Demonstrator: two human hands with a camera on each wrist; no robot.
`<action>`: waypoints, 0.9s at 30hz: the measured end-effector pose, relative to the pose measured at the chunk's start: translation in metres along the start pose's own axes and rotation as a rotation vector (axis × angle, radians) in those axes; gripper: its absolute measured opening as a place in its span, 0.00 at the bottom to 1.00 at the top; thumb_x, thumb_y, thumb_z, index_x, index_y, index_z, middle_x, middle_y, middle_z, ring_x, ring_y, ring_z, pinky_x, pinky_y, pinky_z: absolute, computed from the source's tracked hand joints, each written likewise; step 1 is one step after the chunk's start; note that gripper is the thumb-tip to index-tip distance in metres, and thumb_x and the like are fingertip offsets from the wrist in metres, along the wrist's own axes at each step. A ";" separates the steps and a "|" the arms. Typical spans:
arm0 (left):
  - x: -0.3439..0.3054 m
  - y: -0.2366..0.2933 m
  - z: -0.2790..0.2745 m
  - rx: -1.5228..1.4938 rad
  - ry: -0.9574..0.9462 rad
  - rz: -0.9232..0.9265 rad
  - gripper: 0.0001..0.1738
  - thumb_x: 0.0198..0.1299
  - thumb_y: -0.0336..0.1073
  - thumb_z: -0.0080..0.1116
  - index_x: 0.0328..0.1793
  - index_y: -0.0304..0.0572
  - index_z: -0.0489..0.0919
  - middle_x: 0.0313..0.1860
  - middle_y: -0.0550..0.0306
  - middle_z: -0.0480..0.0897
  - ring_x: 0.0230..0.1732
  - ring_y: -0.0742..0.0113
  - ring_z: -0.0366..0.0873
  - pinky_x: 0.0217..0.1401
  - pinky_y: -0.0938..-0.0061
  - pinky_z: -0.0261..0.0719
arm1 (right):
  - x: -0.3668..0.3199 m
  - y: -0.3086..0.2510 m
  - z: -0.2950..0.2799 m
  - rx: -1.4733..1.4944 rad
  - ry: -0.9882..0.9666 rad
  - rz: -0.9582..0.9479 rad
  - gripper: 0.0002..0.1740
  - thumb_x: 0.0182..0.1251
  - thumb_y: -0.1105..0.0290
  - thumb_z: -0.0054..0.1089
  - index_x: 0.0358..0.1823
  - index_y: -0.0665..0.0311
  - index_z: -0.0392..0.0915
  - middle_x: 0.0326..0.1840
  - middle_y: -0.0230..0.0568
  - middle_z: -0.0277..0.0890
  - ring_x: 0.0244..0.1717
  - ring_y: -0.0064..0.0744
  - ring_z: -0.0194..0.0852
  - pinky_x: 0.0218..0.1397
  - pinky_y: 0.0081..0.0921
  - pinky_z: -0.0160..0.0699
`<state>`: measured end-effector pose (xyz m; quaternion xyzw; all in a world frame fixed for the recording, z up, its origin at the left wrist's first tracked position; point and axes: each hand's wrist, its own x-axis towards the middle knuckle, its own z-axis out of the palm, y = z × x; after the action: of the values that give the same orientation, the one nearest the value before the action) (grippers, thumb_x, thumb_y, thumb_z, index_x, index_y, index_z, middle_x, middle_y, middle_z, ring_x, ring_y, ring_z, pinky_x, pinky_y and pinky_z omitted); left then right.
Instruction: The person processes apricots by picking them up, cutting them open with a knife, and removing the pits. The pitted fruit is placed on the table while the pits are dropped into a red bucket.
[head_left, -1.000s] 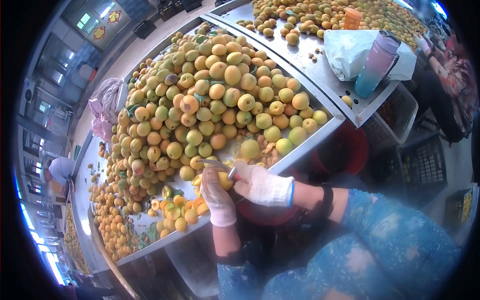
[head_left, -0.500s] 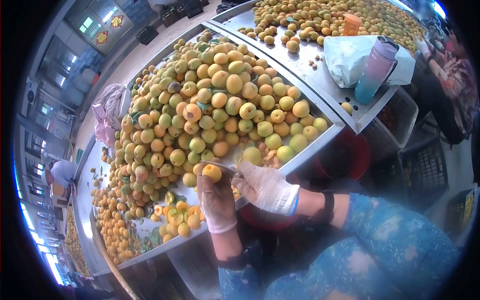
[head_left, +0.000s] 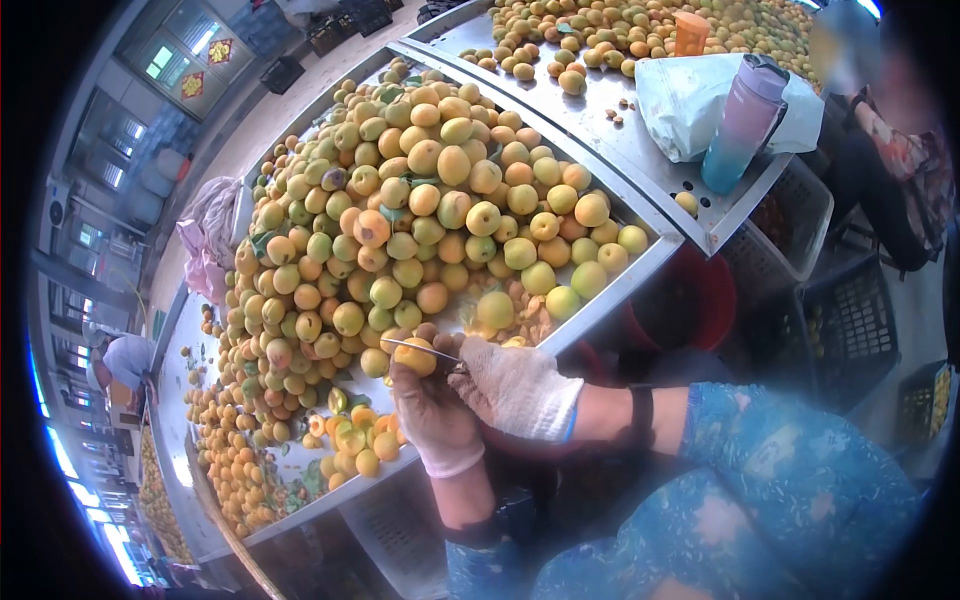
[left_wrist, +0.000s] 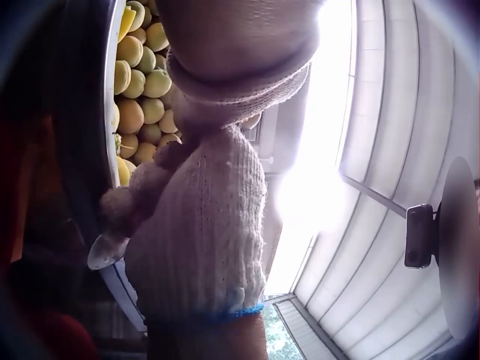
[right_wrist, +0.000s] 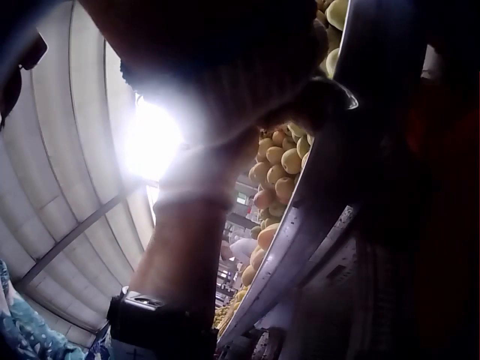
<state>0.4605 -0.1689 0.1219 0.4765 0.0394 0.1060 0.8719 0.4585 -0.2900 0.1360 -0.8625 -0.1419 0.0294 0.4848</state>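
Note:
In the head view my gloved left hand [head_left: 437,420] holds a yellow-orange apricot [head_left: 414,360] up at its fingertips, over the tray's near edge. My gloved right hand [head_left: 520,390], close beside it, grips a knife with a thin metal blade [head_left: 422,348] lying across the top of the fruit. Both hands overlap near the fingertips. In the left wrist view the right glove [left_wrist: 202,225], with its blue hem, fills the middle. The right wrist view is dark around the hands. Cut apricot halves [head_left: 352,440] lie on the tray left of the hands.
A large heap of apricots [head_left: 372,228] covers the metal tray [head_left: 640,270]. A second table holds more apricots, a white bag [head_left: 665,105], a tumbler [head_left: 742,125] and an orange cup [head_left: 690,35]. Below are a red bucket [head_left: 715,300] and black crates [head_left: 850,320]. Another person sits at right.
The knife blade, raised above the fruit a second ago, now lies across its top. The left hand has lifted and turned the apricot, and both hands have shifted slightly.

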 end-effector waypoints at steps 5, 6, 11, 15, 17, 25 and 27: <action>-0.006 -0.005 0.006 -0.080 0.076 -0.055 0.33 0.75 0.57 0.39 0.66 0.32 0.69 0.58 0.48 0.78 0.56 0.56 0.76 0.63 0.64 0.73 | -0.001 -0.002 0.008 0.011 0.002 -0.021 0.18 0.72 0.56 0.48 0.52 0.61 0.68 0.35 0.54 0.81 0.36 0.58 0.81 0.37 0.50 0.79; -0.004 -0.010 -0.001 -0.082 0.080 -0.052 0.33 0.75 0.57 0.39 0.66 0.32 0.69 0.58 0.48 0.78 0.56 0.56 0.76 0.63 0.64 0.73 | 0.002 -0.004 0.007 -0.013 -0.051 0.026 0.18 0.72 0.55 0.48 0.51 0.62 0.68 0.35 0.54 0.81 0.36 0.58 0.81 0.38 0.50 0.79; 0.003 -0.003 -0.009 0.534 0.024 0.116 0.37 0.73 0.59 0.41 0.68 0.29 0.67 0.57 0.47 0.78 0.54 0.62 0.75 0.61 0.69 0.71 | 0.017 -0.004 -0.006 -0.055 -0.151 0.078 0.20 0.72 0.53 0.46 0.46 0.65 0.69 0.34 0.57 0.81 0.39 0.61 0.81 0.40 0.51 0.78; 0.002 -0.007 -0.002 0.195 0.093 0.005 0.28 0.73 0.52 0.46 0.63 0.32 0.69 0.51 0.52 0.78 0.47 0.63 0.76 0.54 0.68 0.76 | 0.012 -0.010 -0.011 -0.108 -0.196 0.072 0.20 0.73 0.53 0.45 0.46 0.65 0.69 0.35 0.56 0.81 0.38 0.60 0.82 0.39 0.50 0.78; 0.004 -0.004 -0.008 -0.178 0.049 -0.193 0.23 0.74 0.51 0.44 0.56 0.37 0.72 0.47 0.53 0.78 0.46 0.61 0.77 0.52 0.65 0.78 | 0.008 -0.015 -0.005 -0.156 -0.202 0.106 0.18 0.72 0.56 0.45 0.46 0.66 0.69 0.37 0.56 0.81 0.39 0.58 0.82 0.39 0.47 0.79; 0.023 -0.024 -0.030 -0.024 -0.025 -0.244 0.37 0.73 0.63 0.29 0.69 0.38 0.65 0.61 0.50 0.74 0.62 0.56 0.72 0.68 0.60 0.69 | 0.005 -0.020 -0.024 -0.083 -0.166 0.087 0.15 0.71 0.60 0.47 0.46 0.63 0.74 0.41 0.52 0.82 0.43 0.55 0.83 0.44 0.43 0.80; 0.019 -0.019 -0.027 0.253 0.069 -0.191 0.40 0.73 0.65 0.27 0.71 0.37 0.64 0.64 0.48 0.72 0.65 0.53 0.70 0.70 0.60 0.68 | 0.003 -0.023 -0.031 -0.057 -0.239 0.179 0.17 0.72 0.57 0.47 0.45 0.62 0.76 0.43 0.54 0.82 0.44 0.57 0.82 0.47 0.45 0.79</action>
<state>0.4769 -0.1527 0.0920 0.5728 0.1276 0.0331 0.8090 0.4623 -0.3038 0.1725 -0.8754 -0.1218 0.1710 0.4354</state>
